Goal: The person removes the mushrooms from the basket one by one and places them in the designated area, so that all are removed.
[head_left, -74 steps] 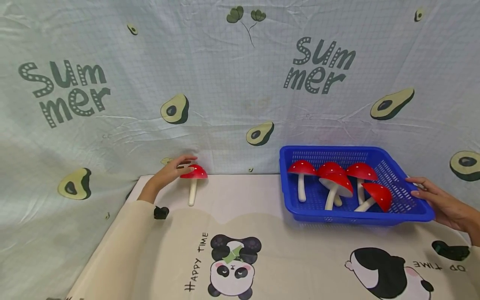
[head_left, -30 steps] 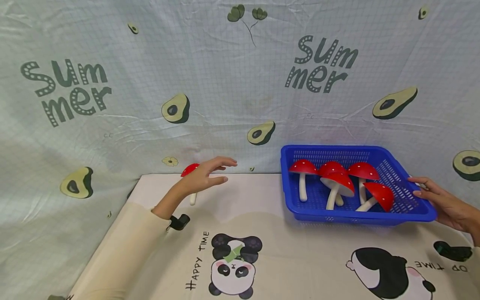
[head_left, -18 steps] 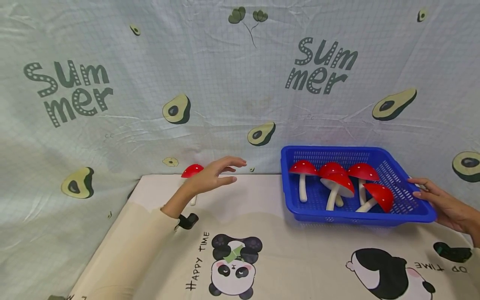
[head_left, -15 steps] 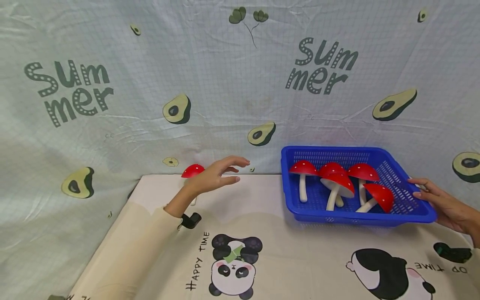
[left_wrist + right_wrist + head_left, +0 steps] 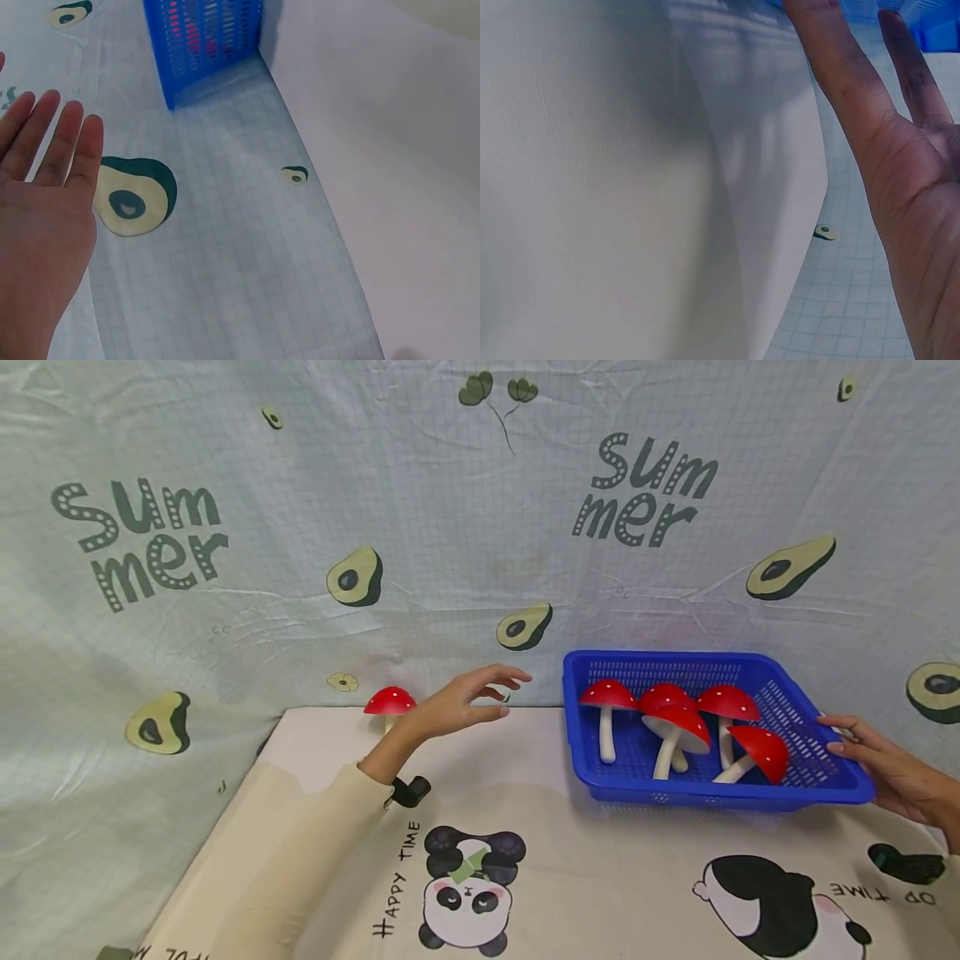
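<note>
A blue plastic basket (image 5: 693, 795) with perforated walls holds several toy mushrooms (image 5: 675, 727) with red, white-dotted caps and white stems. My right hand (image 5: 896, 777) holds the basket's right rim, its fingertips over the edge; the right wrist view shows only part of this hand beneath the basket. My left hand (image 5: 457, 703) hovers left of the basket, holding nothing, fingers extended with the thumb apart. Behind the left wrist, one more toy mushroom (image 5: 390, 700) stands at the table's far edge, most of its stem hidden. The left wrist view shows the open palm (image 5: 45, 240).
The table (image 5: 585, 877) wears a cream cover with panda prints. Right behind it hangs a pale cloth (image 5: 450, 527) printed with avocados and "summer". A black strap piece (image 5: 412, 791) sits at the left cuff, and a similar dark piece (image 5: 906, 864) near the right.
My left hand has left the lone mushroom's cap and moved right toward the basket with nothing in it. The right hand, basket and mushrooms have stayed in place.
</note>
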Motion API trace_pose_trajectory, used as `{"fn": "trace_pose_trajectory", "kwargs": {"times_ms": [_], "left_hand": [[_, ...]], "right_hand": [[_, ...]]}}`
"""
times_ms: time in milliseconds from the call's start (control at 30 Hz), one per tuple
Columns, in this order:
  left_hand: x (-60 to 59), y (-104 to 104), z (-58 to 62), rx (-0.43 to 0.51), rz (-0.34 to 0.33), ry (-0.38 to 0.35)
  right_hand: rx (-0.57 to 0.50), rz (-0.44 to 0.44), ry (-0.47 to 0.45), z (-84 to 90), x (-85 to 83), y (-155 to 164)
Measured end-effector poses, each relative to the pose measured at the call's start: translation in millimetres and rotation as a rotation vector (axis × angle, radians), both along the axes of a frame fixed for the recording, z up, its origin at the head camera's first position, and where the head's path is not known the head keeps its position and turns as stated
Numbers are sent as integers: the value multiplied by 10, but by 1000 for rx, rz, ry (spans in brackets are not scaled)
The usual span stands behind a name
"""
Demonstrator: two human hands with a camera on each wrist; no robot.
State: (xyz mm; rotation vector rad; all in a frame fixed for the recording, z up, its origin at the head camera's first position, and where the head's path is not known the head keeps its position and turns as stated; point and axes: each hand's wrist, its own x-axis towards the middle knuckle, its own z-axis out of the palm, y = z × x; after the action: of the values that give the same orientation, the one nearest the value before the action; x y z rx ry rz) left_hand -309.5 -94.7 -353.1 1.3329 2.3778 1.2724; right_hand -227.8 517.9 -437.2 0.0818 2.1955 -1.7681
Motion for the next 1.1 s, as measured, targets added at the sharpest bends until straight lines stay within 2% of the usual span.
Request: {"fn": "trace_pose_trajectory", "kwargs": {"times_ms": [367, 600, 1100], "left_hand": [[-75, 233, 57, 24, -75, 23], [-75, 392, 65, 17, -81, 9], [-121, 722, 132, -68, -101, -25]], "right_hand": [[14, -8, -17, 25, -11, -11], [1, -2, -21, 30, -6, -19], [-3, -4, -23, 5, -4, -16]]}}
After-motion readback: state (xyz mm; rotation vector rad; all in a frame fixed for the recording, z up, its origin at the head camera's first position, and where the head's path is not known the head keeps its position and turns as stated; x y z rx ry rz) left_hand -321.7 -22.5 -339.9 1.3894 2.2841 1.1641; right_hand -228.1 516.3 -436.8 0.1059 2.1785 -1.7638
